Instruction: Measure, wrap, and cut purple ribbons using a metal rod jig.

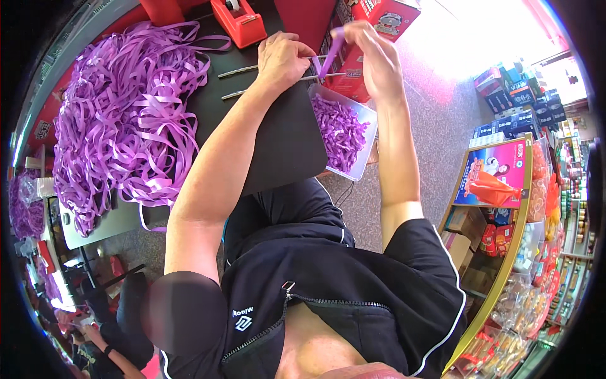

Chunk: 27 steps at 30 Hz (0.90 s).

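My right hand (377,60) is raised beyond the table's right edge, its fingers pinching one end of a purple ribbon (329,58). The strip slopes down from there and bends beside two parallel thin metal rods (237,71), which stick out past that edge. Over the rods lies my left hand (282,61), fingers bent and closed, thumb and forefinger meeting at the ribbon's other side. Exactly how the ribbon passes round the rods is hard to make out. Below the rod ends, a clear plastic bin (362,161) holds many short folded purple ribbon pieces (341,132).
A large heap of purple ribbon strips (126,120) covers the dark table's (278,151) left part. A red tape dispenser (245,25) stands at the back. Red cartons (379,16) stand behind the bin. Shop shelves (505,252) line the right; another person (104,341) sits lower left.
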{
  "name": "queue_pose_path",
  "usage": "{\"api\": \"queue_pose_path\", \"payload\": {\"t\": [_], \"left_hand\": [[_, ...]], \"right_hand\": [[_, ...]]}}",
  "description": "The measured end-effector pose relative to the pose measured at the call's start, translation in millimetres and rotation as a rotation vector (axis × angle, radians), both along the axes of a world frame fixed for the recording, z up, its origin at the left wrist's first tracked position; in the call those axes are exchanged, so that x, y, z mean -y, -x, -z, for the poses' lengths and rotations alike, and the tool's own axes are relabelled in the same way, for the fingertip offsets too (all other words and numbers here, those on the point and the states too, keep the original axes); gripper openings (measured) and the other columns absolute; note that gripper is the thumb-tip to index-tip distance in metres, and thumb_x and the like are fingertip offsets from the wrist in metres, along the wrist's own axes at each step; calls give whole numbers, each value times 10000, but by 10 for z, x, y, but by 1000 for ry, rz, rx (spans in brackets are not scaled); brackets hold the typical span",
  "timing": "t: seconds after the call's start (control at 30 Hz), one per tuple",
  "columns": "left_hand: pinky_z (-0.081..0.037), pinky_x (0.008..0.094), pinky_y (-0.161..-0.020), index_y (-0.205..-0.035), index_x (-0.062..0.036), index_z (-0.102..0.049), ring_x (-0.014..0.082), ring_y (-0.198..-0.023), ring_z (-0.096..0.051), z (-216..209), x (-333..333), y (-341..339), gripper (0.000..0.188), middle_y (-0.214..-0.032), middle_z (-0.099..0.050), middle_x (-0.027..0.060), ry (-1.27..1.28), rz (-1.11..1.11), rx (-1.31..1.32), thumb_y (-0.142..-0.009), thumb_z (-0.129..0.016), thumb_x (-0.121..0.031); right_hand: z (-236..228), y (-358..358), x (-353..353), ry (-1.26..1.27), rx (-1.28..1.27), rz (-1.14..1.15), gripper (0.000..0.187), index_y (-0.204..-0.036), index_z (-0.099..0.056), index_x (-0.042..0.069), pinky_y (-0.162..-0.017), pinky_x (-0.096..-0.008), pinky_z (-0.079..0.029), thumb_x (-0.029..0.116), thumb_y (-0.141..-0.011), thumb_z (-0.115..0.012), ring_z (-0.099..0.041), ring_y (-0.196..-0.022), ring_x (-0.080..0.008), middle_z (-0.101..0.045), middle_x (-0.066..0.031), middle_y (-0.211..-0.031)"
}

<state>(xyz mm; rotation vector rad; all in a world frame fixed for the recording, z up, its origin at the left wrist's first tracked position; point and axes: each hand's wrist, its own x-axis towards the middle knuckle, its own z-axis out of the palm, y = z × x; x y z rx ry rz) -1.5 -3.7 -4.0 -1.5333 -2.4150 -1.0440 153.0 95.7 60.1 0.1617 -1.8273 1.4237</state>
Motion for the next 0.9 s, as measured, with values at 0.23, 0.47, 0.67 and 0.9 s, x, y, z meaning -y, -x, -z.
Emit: {"api": "queue_pose_path", "payload": {"t": [0.23, 0.47, 0.67, 0.9], "left_hand": [[-343, 415, -1025, -966, -142, -737, 257, -1110, -546, -84, 46, -34, 288, -1007, -681, 82, 18, 46, 1, -688, -669, -179], [-372, 407, -974, -1005, -140, -690, 252, -1047, -573, -57, 26, -8, 325, -913, -672, 62, -68, 0, 77, -681, -665, -163], [-354, 423, -1008, -1013, -165, -696, 279, -1084, -553, -33, 13, -13, 328, -1014, -671, 60, -80, 28, -8, -689, -656, -139], [-285, 450, -1058, -955, -203, -739, 274, -1200, -477, -10, -1, -41, 274, -1213, -602, 52, -118, 46, -26, -712, -629, -142]], "right_hand": [[397, 853, -739, 126, 291, -61, 324, -1030, -688, -2, -993, -277, -366, 284, -947, -561, -548, -1034, -111, -666, -46, -1042], [981, 950, -927, 230, 418, -46, 327, -1040, -682, -20, -995, -281, -373, 270, -940, -566, -550, -1057, -124, -626, -36, -1067], [1264, 870, -978, 141, 414, -37, 324, -973, -687, -14, -841, -245, -410, 291, -927, -586, -559, -924, -97, -626, -18, -985], [1510, 308, -654, -49, 576, 42, 348, -1018, -676, 4, -785, -282, -456, 316, -927, -552, -579, -883, -133, -637, -53, -951]]}}
